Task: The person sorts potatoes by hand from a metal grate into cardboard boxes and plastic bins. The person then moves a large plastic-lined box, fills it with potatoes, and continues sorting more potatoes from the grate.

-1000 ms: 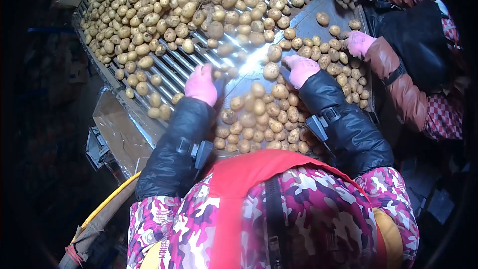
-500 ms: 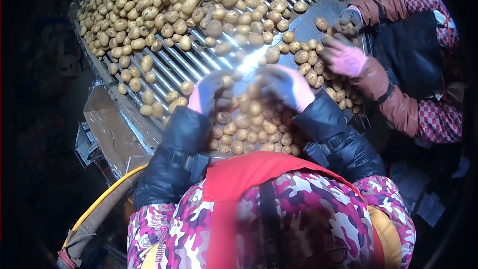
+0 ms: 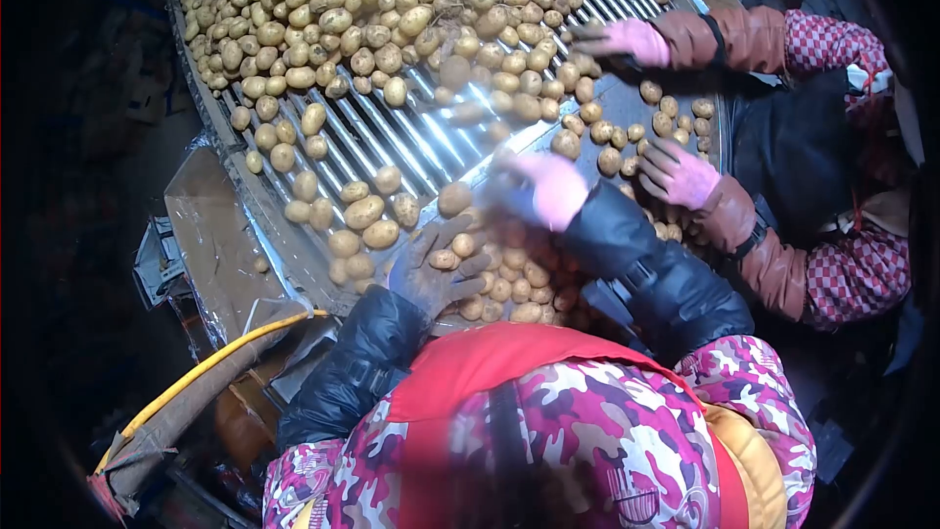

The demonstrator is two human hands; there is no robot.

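My left hand (image 3: 436, 269), in a grey and pink glove, lies with its fingers spread over small potatoes at the near edge of the sorting surface. A couple of potatoes (image 3: 452, 252) rest against its fingers. My right hand (image 3: 537, 188) is over the metal plate beside the bars, blurred by motion, so its fingers and anything in them cannot be made out. Near it sits a potato (image 3: 454, 199). More potatoes (image 3: 501, 289) are heaped between my forearms.
A large pile of potatoes (image 3: 343, 10) covers the far part of the metal bars (image 3: 367, 137). At the right, a co-worker's two gloved hands (image 3: 679, 174) touch potatoes. A cardboard box (image 3: 211, 245) and a yellow-edged rim (image 3: 211, 377) are at the left.
My left hand has moved down and opened out over the potatoes. My right hand remains blurred, slightly farther forward. One co-worker's hand has reached toward the bars.
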